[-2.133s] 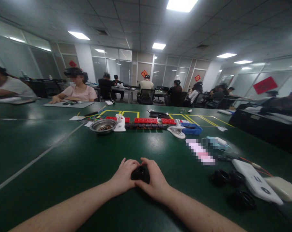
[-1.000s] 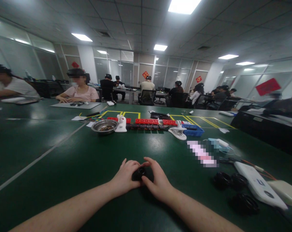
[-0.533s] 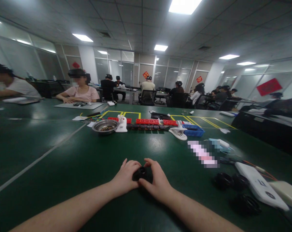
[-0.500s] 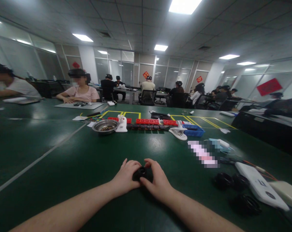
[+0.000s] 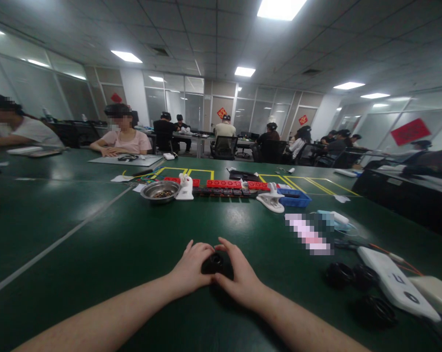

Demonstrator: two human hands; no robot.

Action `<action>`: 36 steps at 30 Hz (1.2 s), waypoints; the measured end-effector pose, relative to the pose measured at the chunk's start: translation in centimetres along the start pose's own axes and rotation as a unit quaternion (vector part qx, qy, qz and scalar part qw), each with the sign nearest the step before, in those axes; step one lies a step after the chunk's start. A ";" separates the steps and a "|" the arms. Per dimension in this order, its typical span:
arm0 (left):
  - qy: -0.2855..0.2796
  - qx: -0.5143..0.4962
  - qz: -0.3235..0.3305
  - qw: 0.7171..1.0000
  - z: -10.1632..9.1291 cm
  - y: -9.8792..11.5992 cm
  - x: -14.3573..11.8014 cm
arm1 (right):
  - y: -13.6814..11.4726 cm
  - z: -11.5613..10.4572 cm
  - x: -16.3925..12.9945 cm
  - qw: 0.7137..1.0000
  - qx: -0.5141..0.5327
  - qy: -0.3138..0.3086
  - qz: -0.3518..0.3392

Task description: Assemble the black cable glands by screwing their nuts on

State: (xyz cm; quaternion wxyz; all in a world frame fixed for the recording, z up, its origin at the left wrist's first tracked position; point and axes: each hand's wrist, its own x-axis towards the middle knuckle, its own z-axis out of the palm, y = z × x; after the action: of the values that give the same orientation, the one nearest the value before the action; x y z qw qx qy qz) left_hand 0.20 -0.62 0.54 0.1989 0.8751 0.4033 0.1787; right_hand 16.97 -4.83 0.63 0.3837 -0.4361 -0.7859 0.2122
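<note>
Black part: small round black piece (image 5: 214,263), lower centre of frame, resting on the green table (image 5: 107,234) between both hands.
Left hand: left hand (image 5: 190,268) curled against the piece's left side, fingers closed on it.
Right hand: right hand (image 5: 240,277) wrapped round its right side, fingertips (image 5: 221,243) arched over the top, gripping.
Right of frame: more black round parts (image 5: 347,275), just beside a white flat device (image 5: 396,288).
Upper centre: metal bowl (image 5: 159,190), row of red blocks (image 5: 224,184), blue tray (image 5: 296,197).
</note>
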 end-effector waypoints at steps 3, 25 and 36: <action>-0.004 0.003 0.001 1.000 0.0 0.0 0.0 | -0.1 0.1 0.0 0.999 -0.015 0.021 0.019; -0.003 0.011 -0.004 1.000 0.0 0.0 0.0 | -0.3 -0.2 0.0 0.999 -0.032 -0.007 0.011; 0.002 0.006 -0.009 1.000 -0.2 0.2 0.0 | 0.1 0.5 0.2 0.997 -0.018 0.058 0.056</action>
State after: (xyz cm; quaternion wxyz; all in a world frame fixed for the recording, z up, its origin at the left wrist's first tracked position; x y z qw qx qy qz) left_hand 0.24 -0.71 0.78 0.1941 0.8721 0.4132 0.1760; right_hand 16.59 -4.59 0.30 0.4084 -0.4975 -0.7404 0.1936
